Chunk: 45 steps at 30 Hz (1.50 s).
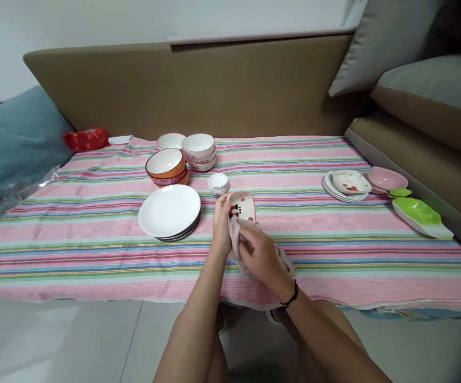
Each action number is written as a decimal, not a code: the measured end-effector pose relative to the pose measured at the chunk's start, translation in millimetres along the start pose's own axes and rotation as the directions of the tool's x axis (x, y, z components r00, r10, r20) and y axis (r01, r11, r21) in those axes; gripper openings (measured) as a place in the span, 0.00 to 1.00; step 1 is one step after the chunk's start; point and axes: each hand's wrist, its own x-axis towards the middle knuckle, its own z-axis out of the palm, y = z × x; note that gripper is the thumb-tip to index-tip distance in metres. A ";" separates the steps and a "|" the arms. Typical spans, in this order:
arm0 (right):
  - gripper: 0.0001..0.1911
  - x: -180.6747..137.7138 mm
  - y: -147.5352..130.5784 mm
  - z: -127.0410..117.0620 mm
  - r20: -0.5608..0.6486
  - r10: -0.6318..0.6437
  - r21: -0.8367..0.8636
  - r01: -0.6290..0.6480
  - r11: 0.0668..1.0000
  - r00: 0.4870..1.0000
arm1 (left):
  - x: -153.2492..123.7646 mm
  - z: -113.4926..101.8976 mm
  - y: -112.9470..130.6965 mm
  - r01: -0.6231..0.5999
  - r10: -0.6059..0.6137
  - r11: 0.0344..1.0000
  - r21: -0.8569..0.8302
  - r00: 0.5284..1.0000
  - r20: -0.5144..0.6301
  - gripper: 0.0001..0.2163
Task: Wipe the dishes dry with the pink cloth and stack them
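Observation:
My left hand [222,226] grips the left edge of a small square dish [246,205] with a pink rim, pink spots and a dark figure beside the word CAT. A pale cloth [236,242] is bunched in my right hand [260,252], pressed against the near side of the dish; part of it hangs toward the striped cover. Just beyond the dish stands a stack of little white bowls [218,181]. Left of my hands lies a stack of plates, a white one [169,211] on top and dark rims below.
Stacked orange bowls [166,166] and white red-rimmed bowls [199,149] stand at back left. Toward the right are small plates with a patterned dish [352,182], pink bowls [387,179] and a green leaf-shaped dish [419,215]. A red shiny bundle [86,140] lies near the blue cushion [18,143].

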 end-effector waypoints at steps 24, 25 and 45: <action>0.14 13.6 32.0 -31.2 -0.018 -0.442 -0.382 0.402 0.832 0.897 | 13.8 -16.8 19.1 0.520 -0.431 0.818 -0.245 0.837 0.337 0.22; 0.14 13.5 32.7 -30.6 -0.021 -0.430 -0.391 0.388 0.834 0.903 | 11.7 -16.8 19.0 0.521 -0.428 0.820 -0.237 0.833 0.351 0.20; 0.19 9.1 22.0 -1.4 0.109 -0.229 -0.135 0.243 0.961 0.967 | 3.4 -4.2 8.5 0.198 -0.189 0.943 -0.269 0.980 0.059 0.21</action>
